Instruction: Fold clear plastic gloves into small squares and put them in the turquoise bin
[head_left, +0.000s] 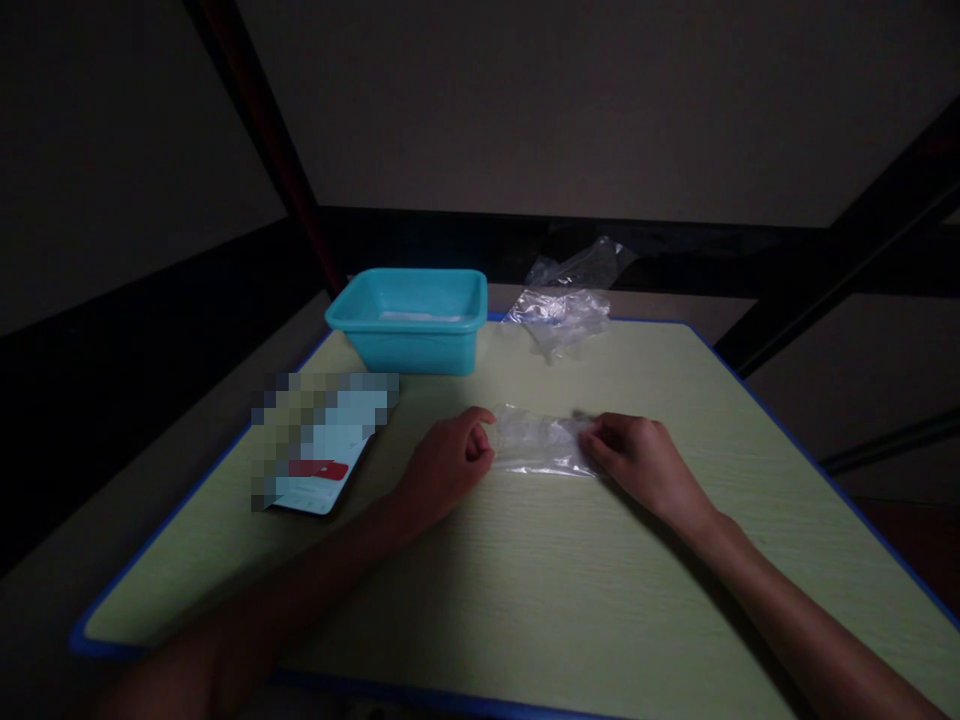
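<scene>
A clear plastic bag lies flat on the table between my hands, its long side running left to right. At its left end is my left hand, with curled fingers and the thumb and fingertips at the bag's edge. My right hand pinches the bag's right end between thumb and fingers.
A turquoise plastic basket stands at the back left, with something pale inside. Crumpled clear plastic lies at the table's back edge. A lit phone rests on the left of the blue-edged table.
</scene>
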